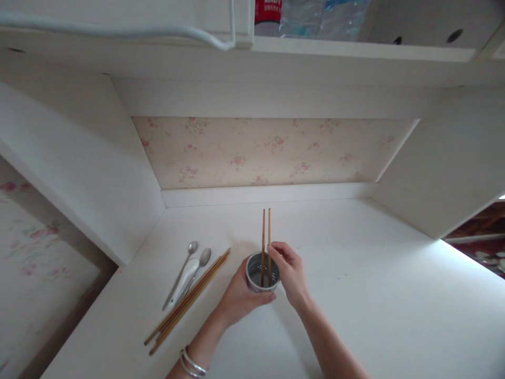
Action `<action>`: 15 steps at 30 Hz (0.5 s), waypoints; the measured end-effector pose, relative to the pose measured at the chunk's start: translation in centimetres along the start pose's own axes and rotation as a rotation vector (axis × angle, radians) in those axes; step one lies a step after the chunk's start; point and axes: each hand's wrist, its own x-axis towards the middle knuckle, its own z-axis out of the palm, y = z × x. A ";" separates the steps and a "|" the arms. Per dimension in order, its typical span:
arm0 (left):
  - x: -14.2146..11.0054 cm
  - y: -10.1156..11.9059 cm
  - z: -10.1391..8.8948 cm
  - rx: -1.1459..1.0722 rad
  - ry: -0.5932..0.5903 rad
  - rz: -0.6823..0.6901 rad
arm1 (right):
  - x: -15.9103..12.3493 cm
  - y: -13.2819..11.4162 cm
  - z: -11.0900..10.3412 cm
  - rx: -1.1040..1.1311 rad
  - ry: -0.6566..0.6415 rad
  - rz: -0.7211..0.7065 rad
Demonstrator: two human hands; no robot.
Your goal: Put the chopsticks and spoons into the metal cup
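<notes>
My left hand (239, 297) is wrapped around a small round metal cup (262, 272) standing on the white desk (355, 295). Two brown chopsticks (266, 237) stand upright in the cup. My right hand (290, 271) pinches them at the cup's rim. Silver bangles sit on my left wrist.
Left of the cup lie several more brown chopsticks (187, 302) and two spoons (189, 268) on the desk. A floral panel (256, 152) backs the alcove. White side walls close it in. A shelf above holds a red-labelled bottle (267, 13) and plastic packaging.
</notes>
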 end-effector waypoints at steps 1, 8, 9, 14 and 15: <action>0.0 0.0 0.0 -0.002 -0.002 -0.004 | 0.0 0.1 -0.1 -0.004 -0.006 0.002; -0.1 0.5 0.3 0.008 0.009 -0.014 | -0.1 0.2 -0.1 0.019 -0.016 -0.010; -0.1 0.5 0.3 0.007 0.014 -0.010 | -0.2 0.2 0.0 0.039 -0.023 -0.001; -0.1 0.4 0.3 -0.007 0.017 -0.004 | -0.3 0.1 0.1 0.112 -0.034 0.020; -0.1 0.4 0.3 -0.009 0.017 -0.006 | -0.2 0.2 0.1 0.119 -0.027 0.031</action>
